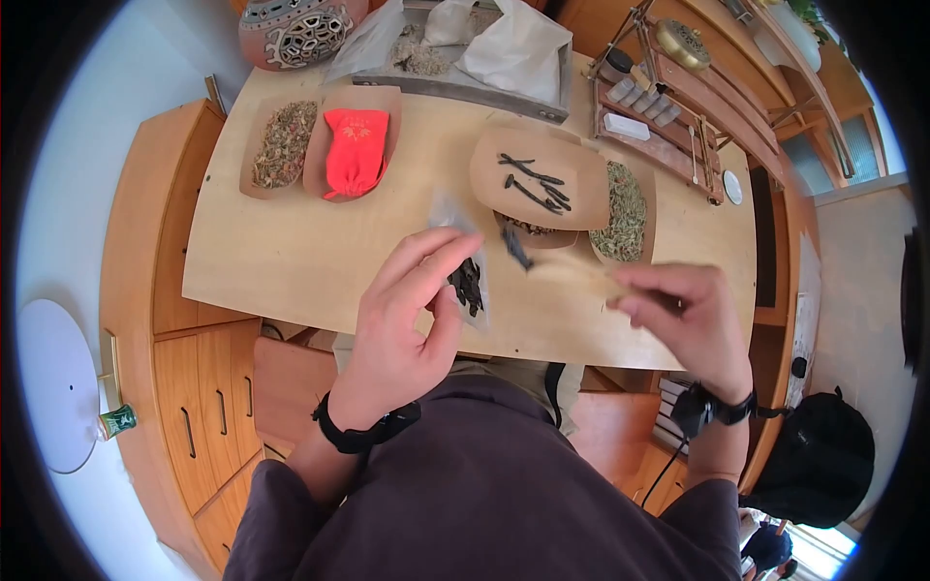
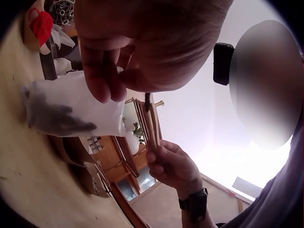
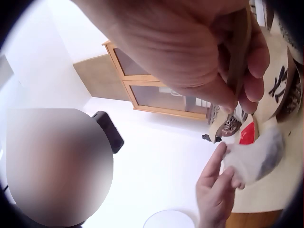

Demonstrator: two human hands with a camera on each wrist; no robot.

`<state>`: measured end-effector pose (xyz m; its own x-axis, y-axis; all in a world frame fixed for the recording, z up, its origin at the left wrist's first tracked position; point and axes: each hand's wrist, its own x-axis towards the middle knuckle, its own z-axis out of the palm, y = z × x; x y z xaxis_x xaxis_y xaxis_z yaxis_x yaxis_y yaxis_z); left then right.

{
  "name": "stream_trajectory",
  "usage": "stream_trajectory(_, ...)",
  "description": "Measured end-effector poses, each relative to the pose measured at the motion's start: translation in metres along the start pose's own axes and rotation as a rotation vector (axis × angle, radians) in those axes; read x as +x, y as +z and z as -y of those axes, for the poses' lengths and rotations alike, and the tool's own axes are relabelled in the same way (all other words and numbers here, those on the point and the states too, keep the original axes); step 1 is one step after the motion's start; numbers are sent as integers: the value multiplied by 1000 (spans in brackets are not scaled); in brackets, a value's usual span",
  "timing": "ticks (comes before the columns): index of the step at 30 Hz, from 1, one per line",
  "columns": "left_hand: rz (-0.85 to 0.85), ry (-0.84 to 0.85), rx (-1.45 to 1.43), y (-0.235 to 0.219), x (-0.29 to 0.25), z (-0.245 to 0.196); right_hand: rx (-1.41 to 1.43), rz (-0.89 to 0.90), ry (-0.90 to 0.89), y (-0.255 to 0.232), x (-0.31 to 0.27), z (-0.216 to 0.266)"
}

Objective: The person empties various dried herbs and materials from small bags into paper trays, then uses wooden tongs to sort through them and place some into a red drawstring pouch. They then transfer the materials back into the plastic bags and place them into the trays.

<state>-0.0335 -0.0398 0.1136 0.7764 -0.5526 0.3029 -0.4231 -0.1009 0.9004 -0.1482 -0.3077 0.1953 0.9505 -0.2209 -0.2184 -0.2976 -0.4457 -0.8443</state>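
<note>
My left hand (image 1: 402, 320) holds a translucent white pouch (image 2: 71, 102) by its upper edge. Dark dried pieces (image 1: 468, 289) show through the pouch's lower part. In my right hand (image 1: 683, 305) is a pair of wooden tongs (image 3: 241, 45), thumb and fingers closed round it. The tongs' tips grip a dark dried strip (image 1: 516, 249) just right of the pouch, blurred in the head view. Beyond the strip, a brown paper tray (image 1: 484, 179) with several dark strips (image 1: 542, 184) overlaps another tray (image 1: 567, 242) of brown bits.
A tray of green dried herb (image 1: 623, 218) sits at the right. Dried mixed herbs (image 1: 284, 145) and a red cloth pouch (image 1: 356, 155) lie in trays at the left. A grey tray (image 1: 465, 87), a patterned pot (image 1: 300, 34) and a wooden rack (image 1: 668, 116) stand behind.
</note>
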Motion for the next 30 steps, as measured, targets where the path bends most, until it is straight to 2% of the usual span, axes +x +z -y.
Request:
stream_trajectory(4,26,39,-17,8,3,0,128,111,185,15,-21,0)
stream_trajectory(11,60,53,-19,15,4,-1,63,98,190,33,-28,-14)
stream_trajectory(14,44,36,-20,16,4,-3,-163,25,27,34,-30,-8)
stream_trajectory(17,62,45,1,14,2,1,-126,-60,51,26,-32,3)
stream_trajectory(20,69,8,-20,15,1,-2,-175,-267,-46,16,-21,3)
stream_trajectory(23,58,52,2,18,1,-5,-472,-378,-166,1,19,-18)
stream_trajectory(26,72,68,13,17,0,-6,-517,-371,-225,-4,59,-55)
stream_trajectory(30,53,63,8,14,-4,-6,-664,-327,-237,0,81,-63)
